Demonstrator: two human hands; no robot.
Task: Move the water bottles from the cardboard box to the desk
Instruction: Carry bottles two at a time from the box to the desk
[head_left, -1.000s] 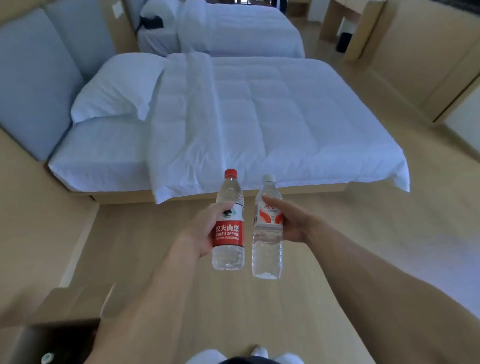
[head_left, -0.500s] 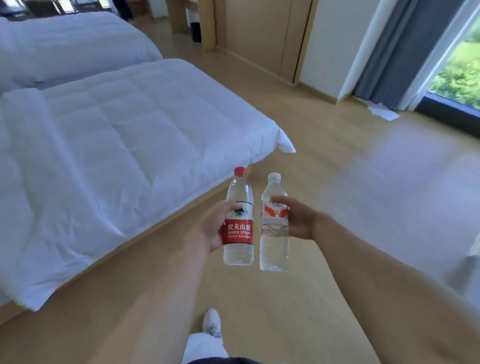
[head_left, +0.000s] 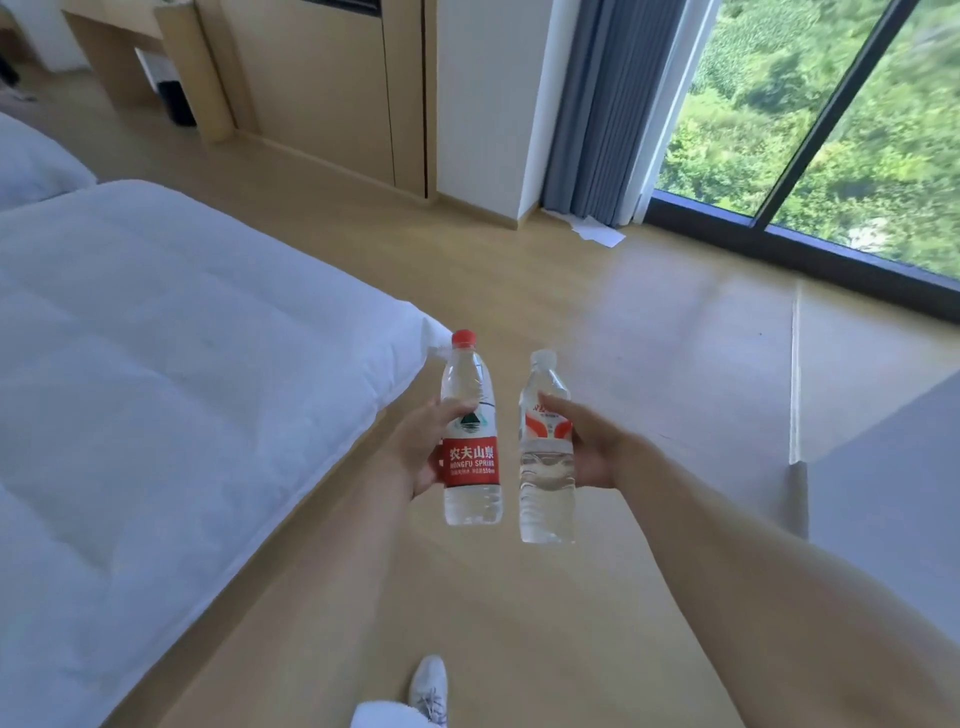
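Head view looks down past two bare forearms at the middle of the frame, where each hand holds one water bottle upright. Left hand (head_left: 422, 451) has its fingers curled round the red-cap bottle (head_left: 470, 441), thumb over the top of its red label. Right hand (head_left: 587, 447) clamps the white-cap bottle (head_left: 546, 457), thumb lying across its orange-and-white label, the other fingers hidden behind it. Both bottles hang in the air above the wooden floor (head_left: 649, 364), just beside each other with a narrow gap between them, the white-cap one tilted slightly.

A bed (head_left: 156, 374) with a white quilt fills the left of the frame, its corner just behind the red cap. At upper right a window (head_left: 810, 104) shows green trees, with a grey curtain (head_left: 602, 104) to its left and some white paper (head_left: 597, 231) on the floor below. Wooden cabinets (head_left: 322, 88) stand along the top. A white shoe (head_left: 429, 686) shows at the bottom centre.
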